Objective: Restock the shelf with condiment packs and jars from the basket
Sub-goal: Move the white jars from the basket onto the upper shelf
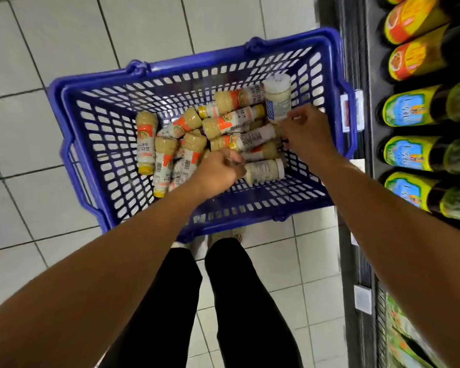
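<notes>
A blue plastic basket (96, 166) stands on the tiled floor, holding several beige sauce bottles with orange labels (145, 144) lying in a heap. My right hand (307, 136) pinches the lower end of a white-capped jar with a blue-patterned label (276, 98), which stands tilted near the basket's far right corner. My left hand (218, 170) is curled over the pile, its fingers at the end of a pale white-capped jar (266, 172) lying on its side. Whether it grips that jar is not plain.
A dark shelf (367, 128) runs along the right, stocked with rows of dark bottles with yellow, orange and blue-green labels (409, 107). White price tags (352, 112) hang on its edge. My legs in black trousers (223, 301) stand just behind the basket.
</notes>
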A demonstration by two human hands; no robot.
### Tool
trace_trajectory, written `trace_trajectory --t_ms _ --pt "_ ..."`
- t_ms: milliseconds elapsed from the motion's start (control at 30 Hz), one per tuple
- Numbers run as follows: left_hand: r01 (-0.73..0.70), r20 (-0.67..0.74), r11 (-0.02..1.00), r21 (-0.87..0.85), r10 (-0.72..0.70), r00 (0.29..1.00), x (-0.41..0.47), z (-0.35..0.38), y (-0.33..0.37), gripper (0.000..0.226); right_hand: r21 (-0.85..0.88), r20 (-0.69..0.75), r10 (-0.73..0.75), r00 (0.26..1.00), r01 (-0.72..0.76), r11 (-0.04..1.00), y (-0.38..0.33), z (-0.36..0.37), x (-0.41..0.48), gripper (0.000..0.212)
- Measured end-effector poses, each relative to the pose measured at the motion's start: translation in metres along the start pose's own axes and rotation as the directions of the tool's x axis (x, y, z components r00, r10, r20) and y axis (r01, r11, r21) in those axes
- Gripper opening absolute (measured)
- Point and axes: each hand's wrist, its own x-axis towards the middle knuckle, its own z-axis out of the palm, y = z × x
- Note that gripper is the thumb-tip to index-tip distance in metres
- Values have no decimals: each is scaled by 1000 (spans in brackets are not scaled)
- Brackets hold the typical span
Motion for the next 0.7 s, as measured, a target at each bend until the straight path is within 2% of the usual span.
trace_trajectory --t_ms 67,133,200,367,467,567,700 --pt "0 6 1000 28 0 1000 23 13 -11 17 -61 -11 -25 1000 25 998 7 8 19 31" --pt "-10 14 995 101 9 1000 42 24 -19 8 -135 -29 -50 998 46 990 13 14 37 40" --pt "-26 10 977 211 25 1000 58 34 -26 25 -225 -50 -92 995 78 971 18 21 52 45" --pt "-85 -16 896 436 102 995 94 57 -37 45 -415 -177 -152 973 66 907 23 50 74 58" --pt "-90 33 848 523 85 996 107 69 -43 69 -445 -241 -147 959 25 895 25 65 84 66" --pt "-95 88 727 680 48 995 112 78 -47 100 -425 -244 -145 959 29 905 26 72 92 66" --pt "-97 66 685 722 71 995 116 77 -45 95 -390 -238 -147 960 44 920 26 74 95 63"
